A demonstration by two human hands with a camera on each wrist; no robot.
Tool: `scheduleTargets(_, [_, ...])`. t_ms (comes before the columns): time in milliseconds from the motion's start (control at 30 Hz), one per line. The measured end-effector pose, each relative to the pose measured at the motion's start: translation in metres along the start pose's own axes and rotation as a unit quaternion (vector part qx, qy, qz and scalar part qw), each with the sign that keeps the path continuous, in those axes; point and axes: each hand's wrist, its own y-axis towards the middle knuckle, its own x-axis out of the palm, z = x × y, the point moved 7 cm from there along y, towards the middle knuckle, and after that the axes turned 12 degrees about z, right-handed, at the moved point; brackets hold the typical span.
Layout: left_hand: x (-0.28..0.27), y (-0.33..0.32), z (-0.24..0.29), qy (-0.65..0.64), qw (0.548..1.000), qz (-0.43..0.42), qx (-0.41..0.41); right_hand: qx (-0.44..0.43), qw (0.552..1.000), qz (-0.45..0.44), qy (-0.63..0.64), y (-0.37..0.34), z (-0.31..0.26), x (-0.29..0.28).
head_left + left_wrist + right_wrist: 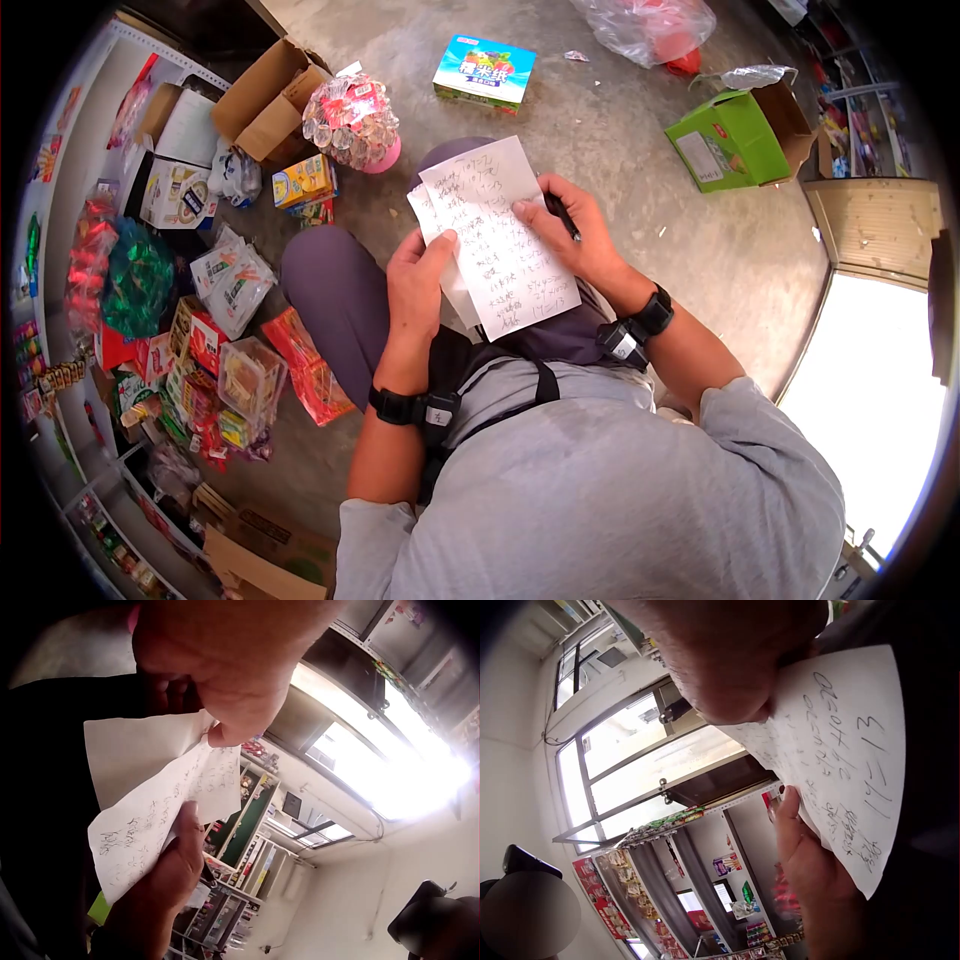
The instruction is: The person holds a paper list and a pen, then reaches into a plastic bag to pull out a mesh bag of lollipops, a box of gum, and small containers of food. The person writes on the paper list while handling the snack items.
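A white sheet of paper [505,245] with handwritten lines and numbers is held up over the person's lap. Behind it, at its left, shows the edge of another sheet [458,296], whose blank side [135,761] appears in the left wrist view. The left hand [415,278] pinches the papers at their left edge, thumb on the front. At the right edge the right hand [578,232] pinches the written sheet with its thumb on top, and a black pen [563,216] is tucked in the same hand. Right wrist view: handwriting [847,750] faces the camera.
Snack packets and a clear plastic box [250,380] lie piled on the floor at left, beside shelves. Ahead are a blue-green box [484,72] and a jar of wrapped sweets [350,120]. An opened green carton [735,140] stands at right, near a bright doorway.
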Motion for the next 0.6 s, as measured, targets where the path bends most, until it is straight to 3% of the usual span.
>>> scheduleTargets(600, [-0.0015, 0.0023, -0.0039, -0.017, 1.0, 0.003, 0.01, 0.033, 0.998, 0.037, 0.03, -0.0043, 0.0005, -0.0011])
